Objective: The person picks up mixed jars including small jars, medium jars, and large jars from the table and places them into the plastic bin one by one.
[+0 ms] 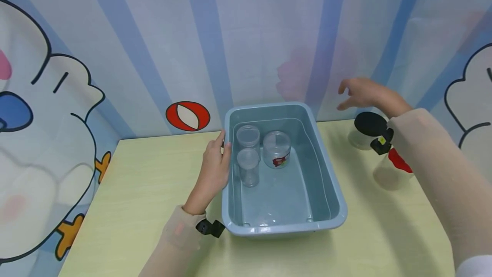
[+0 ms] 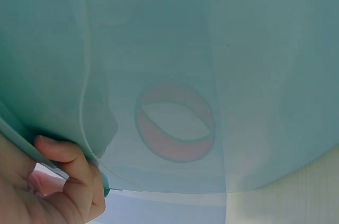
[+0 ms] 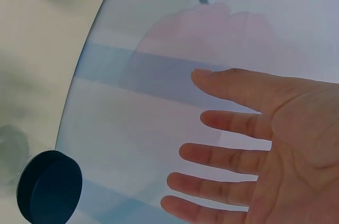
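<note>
A light blue plastic tub [image 1: 265,229] stands on the table. My left hand [image 1: 212,170] grips its left rim, and in the left wrist view curled fingers [image 2: 79,176] wrap over the edge. Inside the tub are two slim clear jars, the rear jar [image 1: 248,136] and the front jar [image 1: 248,168], beside a wider clear jar [image 1: 276,149] with a red label. My right hand [image 1: 367,93] hovers off the tub's far right corner, holding nothing; its fingers [image 3: 222,159] are spread in the right wrist view. Below it stands a jar with a black lid [image 1: 370,124].
A jar with a red lid [image 1: 399,160] sits right of the tub, partly behind my right sleeve [image 1: 434,157]. The pale wooden table [image 1: 153,183] meets a printed cloth backdrop [image 1: 253,54] at its far edge.
</note>
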`<state>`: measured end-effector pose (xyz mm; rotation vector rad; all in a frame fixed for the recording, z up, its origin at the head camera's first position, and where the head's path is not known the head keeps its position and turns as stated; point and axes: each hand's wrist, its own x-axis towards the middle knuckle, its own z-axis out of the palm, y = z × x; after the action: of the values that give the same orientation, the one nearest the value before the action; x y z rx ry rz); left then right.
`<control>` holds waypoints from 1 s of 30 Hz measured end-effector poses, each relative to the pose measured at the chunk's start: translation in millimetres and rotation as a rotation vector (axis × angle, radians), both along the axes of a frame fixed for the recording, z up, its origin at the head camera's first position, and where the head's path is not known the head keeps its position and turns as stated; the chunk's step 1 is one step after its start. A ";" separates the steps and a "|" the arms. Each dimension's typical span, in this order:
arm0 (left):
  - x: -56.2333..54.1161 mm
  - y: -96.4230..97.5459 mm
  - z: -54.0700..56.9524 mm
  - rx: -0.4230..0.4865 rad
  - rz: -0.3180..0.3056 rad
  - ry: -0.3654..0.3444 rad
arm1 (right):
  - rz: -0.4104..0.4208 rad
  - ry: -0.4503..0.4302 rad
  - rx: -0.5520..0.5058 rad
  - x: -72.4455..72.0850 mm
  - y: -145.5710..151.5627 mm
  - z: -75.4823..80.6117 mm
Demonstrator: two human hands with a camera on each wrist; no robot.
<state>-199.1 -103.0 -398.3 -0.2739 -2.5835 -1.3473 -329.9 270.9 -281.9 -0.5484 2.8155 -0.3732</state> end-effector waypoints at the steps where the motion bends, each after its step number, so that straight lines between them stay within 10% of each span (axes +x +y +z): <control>1: -0.1 0.0 -0.2 -0.001 0.001 0.001 | -0.002 -0.004 0.002 -0.6 1.4 -1.1; 30: 4.1 -0.8 0.3 0.000 -0.012 0.014 | -0.124 -0.102 0.008 -6.0 39.4 -33.0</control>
<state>-194.9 -103.8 -398.0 -0.2989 -2.5742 -1.3449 -335.8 310.3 -314.9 -0.3442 2.7578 -0.4016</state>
